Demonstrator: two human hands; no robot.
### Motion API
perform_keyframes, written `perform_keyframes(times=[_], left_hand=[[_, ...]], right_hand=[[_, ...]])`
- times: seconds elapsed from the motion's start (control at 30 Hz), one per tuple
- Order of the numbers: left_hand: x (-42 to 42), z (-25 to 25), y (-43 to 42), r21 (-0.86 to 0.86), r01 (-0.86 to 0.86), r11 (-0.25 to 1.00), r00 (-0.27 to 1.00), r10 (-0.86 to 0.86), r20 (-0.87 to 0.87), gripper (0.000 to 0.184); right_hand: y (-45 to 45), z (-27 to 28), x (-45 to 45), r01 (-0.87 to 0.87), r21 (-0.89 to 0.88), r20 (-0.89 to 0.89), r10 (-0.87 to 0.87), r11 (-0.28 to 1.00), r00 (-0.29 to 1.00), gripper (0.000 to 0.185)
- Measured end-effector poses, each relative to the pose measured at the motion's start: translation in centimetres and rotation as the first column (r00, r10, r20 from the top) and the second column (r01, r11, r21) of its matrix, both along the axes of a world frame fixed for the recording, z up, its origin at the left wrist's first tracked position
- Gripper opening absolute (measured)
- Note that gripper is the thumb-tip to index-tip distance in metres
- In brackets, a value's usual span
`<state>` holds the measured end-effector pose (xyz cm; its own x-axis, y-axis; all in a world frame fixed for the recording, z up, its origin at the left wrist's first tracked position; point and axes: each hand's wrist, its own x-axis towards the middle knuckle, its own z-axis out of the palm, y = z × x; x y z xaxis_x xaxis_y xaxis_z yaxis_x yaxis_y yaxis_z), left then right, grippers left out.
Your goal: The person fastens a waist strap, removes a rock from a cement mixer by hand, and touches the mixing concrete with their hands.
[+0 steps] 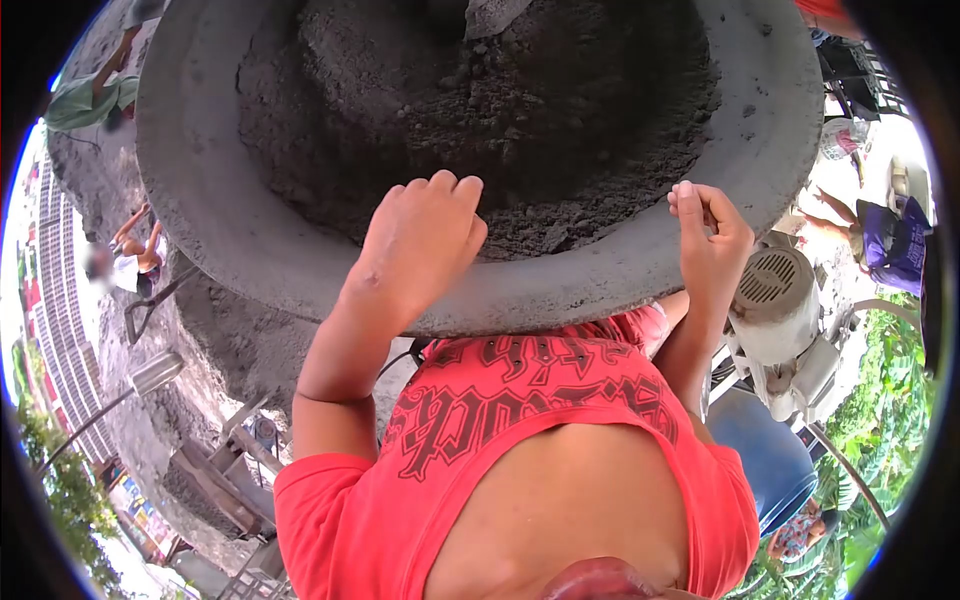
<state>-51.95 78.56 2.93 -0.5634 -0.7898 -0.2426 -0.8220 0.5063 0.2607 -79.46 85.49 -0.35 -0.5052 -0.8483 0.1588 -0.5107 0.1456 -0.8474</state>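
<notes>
Before me is a large round mixing pan [230,235] with a broad grey rim. It holds a dark, crumbly, sand-like mix [510,130]. A pale grey blade or paddle [495,15] shows in the mix at the top edge. My left hand [425,235] is closed in a fist over the pan's near rim, back of the hand up. Its fingers curl under, so I cannot see what it holds, if anything. My right hand [712,225] is above the rim on the right. Its fingers are curled and the thumb lies near the fingertips, with nothing visible in them.
On the right are a dusty motor [773,295] beside the pan and a blue drum [755,450]. A grey sand heap [235,335] lies left, with a shovel handle [150,300]. People are around: one in green [90,100], one in white [130,268], one in purple [895,240].
</notes>
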Motion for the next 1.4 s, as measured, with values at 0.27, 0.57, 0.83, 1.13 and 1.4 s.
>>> perform_keyframes(times=[0.27, 0.57, 0.83, 1.13, 1.4], left_hand=[[0.3, 0.3, 0.9, 0.028, 0.100, 0.995, 0.989, -0.097, -0.111, 0.037], [0.2, -0.2, 1.2, 0.133, 0.118, 0.984, 0.989, -0.104, -0.106, 0.027], [0.0, -0.4, 1.1, 0.137, 0.169, 0.976, 0.986, -0.166, -0.036, 0.022], [0.2, -0.1, 1.0, 0.080, 0.185, 0.980, 0.981, -0.179, -0.073, 0.020], [0.2, 0.6, 1.0, 0.158, 0.161, 0.974, 0.985, -0.150, -0.085, 0.039]], right_hand=[[-1.2, 1.5, 0.5, -0.212, 0.315, -0.104, 0.255, 0.925, 0.961, 0.022], [-2.1, 2.2, -0.1, -0.462, 0.661, 0.080, 0.556, 0.591, 0.827, 0.035], [-2.2, 2.5, -1.1, -0.613, 0.565, 0.248, 0.595, 0.552, 0.765, 0.034], [-2.8, 2.4, -3.3, -0.835, 0.350, 0.513, 0.659, 0.426, 0.551, 0.036], [-2.4, 2.4, -4.3, -0.855, 0.067, 0.457, 0.746, 0.515, 0.485, 0.035]])
